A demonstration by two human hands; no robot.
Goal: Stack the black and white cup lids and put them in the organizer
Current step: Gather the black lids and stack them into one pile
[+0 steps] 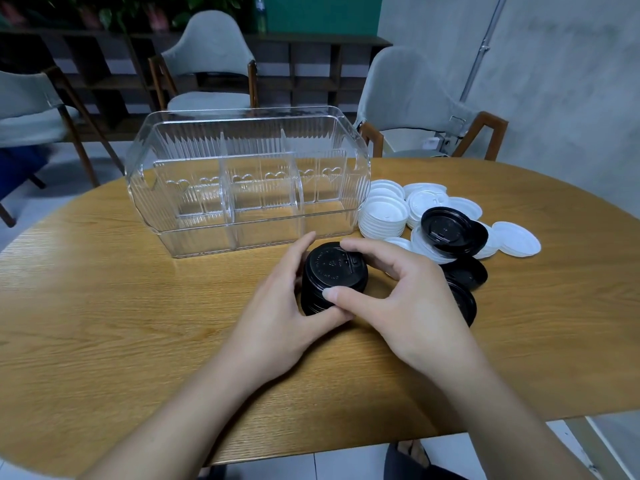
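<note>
A stack of black cup lids stands on the wooden table, in front of the clear plastic organizer. My left hand grips the stack from the left and below. My right hand curls round it from the right, thumb on its front edge. To the right lie white lids, some stacked and some loose, with a black lid on top of them and more black lids partly hidden behind my right hand. The organizer's three compartments hold nothing.
Grey chairs with wooden frames stand behind the table at the left, middle and right. A dark shelf unit runs along the back wall. The table's near edge curves just below my forearms.
</note>
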